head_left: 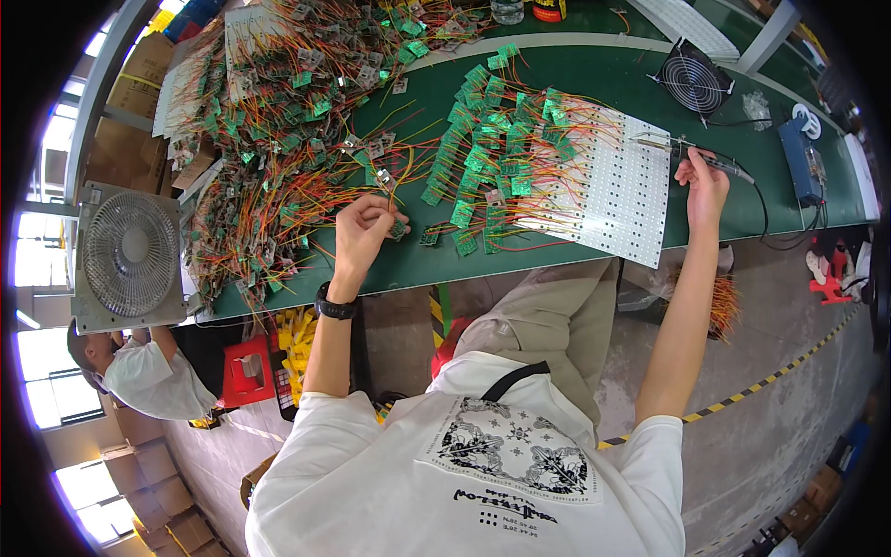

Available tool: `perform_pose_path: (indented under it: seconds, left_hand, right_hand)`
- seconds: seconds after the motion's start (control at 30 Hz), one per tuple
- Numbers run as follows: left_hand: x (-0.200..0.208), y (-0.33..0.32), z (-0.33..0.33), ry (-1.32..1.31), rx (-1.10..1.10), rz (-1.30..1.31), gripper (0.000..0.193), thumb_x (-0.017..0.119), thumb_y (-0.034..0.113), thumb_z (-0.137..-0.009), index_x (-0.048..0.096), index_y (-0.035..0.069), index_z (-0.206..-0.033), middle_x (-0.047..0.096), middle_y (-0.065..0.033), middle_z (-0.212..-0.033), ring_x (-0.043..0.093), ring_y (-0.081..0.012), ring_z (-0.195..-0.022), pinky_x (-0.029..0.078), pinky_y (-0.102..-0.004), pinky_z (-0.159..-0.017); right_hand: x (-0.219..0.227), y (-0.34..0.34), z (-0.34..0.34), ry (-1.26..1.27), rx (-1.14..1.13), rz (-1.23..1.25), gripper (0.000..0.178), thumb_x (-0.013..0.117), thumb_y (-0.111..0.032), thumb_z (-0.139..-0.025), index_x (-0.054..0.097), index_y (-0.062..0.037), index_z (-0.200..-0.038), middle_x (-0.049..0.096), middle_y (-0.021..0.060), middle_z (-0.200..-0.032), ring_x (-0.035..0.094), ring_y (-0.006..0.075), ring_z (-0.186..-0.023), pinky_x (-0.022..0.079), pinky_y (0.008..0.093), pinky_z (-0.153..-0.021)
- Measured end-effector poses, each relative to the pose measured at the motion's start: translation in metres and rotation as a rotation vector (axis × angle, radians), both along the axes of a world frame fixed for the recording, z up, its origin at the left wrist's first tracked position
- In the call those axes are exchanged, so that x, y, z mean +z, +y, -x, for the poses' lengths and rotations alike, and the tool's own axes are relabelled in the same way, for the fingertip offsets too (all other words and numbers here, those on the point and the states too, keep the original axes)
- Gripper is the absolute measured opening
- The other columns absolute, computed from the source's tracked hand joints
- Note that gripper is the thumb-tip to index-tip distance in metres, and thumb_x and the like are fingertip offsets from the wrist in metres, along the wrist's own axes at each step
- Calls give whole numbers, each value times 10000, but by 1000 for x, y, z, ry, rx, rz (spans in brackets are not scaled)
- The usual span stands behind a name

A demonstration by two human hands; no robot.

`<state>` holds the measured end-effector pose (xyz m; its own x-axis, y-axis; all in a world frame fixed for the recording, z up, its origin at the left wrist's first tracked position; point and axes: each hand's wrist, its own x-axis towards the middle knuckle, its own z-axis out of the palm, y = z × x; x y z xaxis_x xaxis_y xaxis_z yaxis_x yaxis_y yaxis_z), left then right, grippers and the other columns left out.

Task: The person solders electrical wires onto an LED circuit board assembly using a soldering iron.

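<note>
My left hand [367,232] is closed, its fingertips pinching a small green circuit board [398,229] with thin wires. It is at the table's near edge, beside the big heap of wired boards [269,176]. On the right, my right hand [703,190] grips a corded soldering tool [729,165] with slim metal prongs pointing left over a white perforated board [631,195]. Rows of green circuit boards [478,153] lie left of that board, their red and yellow wires reaching across it.
A black fan [694,82] and a blue box [802,158] with a reel stand at the right. A grey fan [130,255] is off the table's left end. Another person [153,371] sits at the left by a red stool [249,371]. A wire bundle [724,306] is below the table.
</note>
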<state>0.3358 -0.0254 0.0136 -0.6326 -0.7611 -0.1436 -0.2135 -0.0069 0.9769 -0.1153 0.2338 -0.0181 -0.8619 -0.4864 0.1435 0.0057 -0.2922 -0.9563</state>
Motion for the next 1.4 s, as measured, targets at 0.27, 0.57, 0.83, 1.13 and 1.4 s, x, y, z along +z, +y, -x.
perform_pose_path:
  seconds: [0.27, 0.57, 0.83, 1.13, 1.4]
  left_hand:
    - [38, 10, 77, 55, -140, 452, 188, 588, 106, -947, 598, -55, -1044, 713, -129, -915, 681, -157, -874, 512, -261, -807]
    - [59, 20, 206, 191, -507, 271, 211, 549, 66, -960, 545, -88, -1105, 698, -170, -964, 702, -194, -865, 550, -263, -741]
    - [64, 38, 267, 548, -491, 550, 259, 508, 9, -954, 545, -63, -1201, 699, -138, -1020, 695, -181, -772, 564, -290, -740]
    - [77, 39, 256, 465, -594, 377, 161, 556, 49, -919, 661, -48, -994, 697, -118, -826, 653, -154, -596, 512, -287, -547]
    - [33, 30, 268, 304, -593, 939, 131, 687, 150, -811, 708, 36, -870, 694, -104, -829, 656, -258, -699, 511, -353, -617]
  right_hand:
    - [-3, 2, 2, -9, -19, 4, 150, 673, -102, -859, 645, 19, -944, 642, 70, -708, 593, 138, -560, 410, 223, -508]
    - [1, 0, -1, -29, -30, 18, 148, 665, -108, -866, 641, 22, -933, 637, 79, -698, 586, 145, -543, 418, 226, -509]
    - [3, 2, -1, -65, -58, 26, 128, 648, -94, -877, 627, 17, -938, 629, 73, -692, 579, 143, -549, 408, 232, -508]
    - [4, -4, -3, -99, -100, 52, 139, 642, -103, -884, 612, 6, -965, 613, 67, -686, 561, 144, -547, 400, 243, -510]
    - [7, -3, -6, -68, -115, 21, 146, 636, -110, -891, 618, 16, -962, 606, 77, -684, 551, 145, -550, 417, 247, -524]
